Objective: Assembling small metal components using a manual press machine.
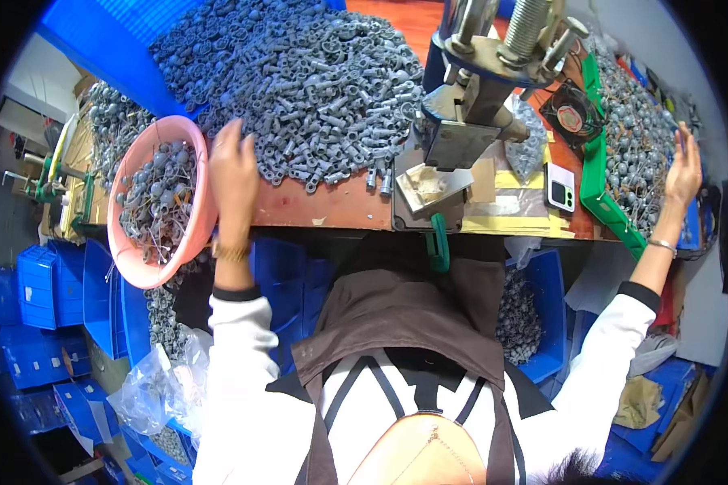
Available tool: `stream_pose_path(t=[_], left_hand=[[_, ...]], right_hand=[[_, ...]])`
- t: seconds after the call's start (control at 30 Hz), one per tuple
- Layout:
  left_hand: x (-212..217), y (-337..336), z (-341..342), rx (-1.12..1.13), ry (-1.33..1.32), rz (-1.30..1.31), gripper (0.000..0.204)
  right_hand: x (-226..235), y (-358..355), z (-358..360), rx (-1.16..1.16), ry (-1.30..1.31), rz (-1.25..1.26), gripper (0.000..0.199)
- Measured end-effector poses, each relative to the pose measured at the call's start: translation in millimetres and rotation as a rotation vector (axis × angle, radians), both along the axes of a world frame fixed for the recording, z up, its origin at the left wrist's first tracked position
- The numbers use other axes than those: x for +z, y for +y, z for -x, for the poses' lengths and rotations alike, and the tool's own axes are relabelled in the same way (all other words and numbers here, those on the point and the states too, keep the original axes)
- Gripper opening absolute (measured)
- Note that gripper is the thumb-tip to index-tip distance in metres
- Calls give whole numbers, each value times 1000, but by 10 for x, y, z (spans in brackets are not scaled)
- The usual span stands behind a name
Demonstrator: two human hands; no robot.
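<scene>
My left hand (234, 174) is at the right rim of a pink basin (209, 214), fingers stretched toward a large heap of small grey plastic fittings (323, 97). Nothing shows in it; whether it touches the rim I cannot tell. The basin is tilted and holds round grey parts with thin wires or stems (158, 194). Far to the right, my right hand (684, 171) is raised with its fingers extended, at the outer side of a green tray (594, 174) filled with similar grey parts (635, 137). No object is visible in that hand.
A bench press (465, 137) with a spring and a green-handled base (438, 242) stands mid-bench. Beside it lie a bag of parts (526, 145), a phone (560, 187) and a small black fan (570, 115). Blue bins (546, 323) sit below; a blue basket (97, 52) lies behind.
</scene>
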State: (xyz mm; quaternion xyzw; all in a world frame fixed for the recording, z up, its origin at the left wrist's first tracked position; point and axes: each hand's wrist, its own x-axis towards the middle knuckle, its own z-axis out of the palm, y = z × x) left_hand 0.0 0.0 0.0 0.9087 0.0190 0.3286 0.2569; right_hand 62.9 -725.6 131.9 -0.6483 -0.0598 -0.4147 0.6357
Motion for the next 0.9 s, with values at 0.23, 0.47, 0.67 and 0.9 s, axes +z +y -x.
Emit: stream_pose_path(t=[0.23,0.47,0.67,0.9], left_hand=[[-699,619,-720,500,239,-324,21],[-656,632,-747,466,196,-233,18],[-603,412,-587,387,-267,-160,23],[-476,-937,-51,-321,-261,579,13]], right_hand=[[-245,869,783,136,-88,162,35],[-777,1764,1402,548,-38,-26,26],[-677,2498,1609,745,-107,-93,26],[-694,3444,1655,1189,2,-307,41]])
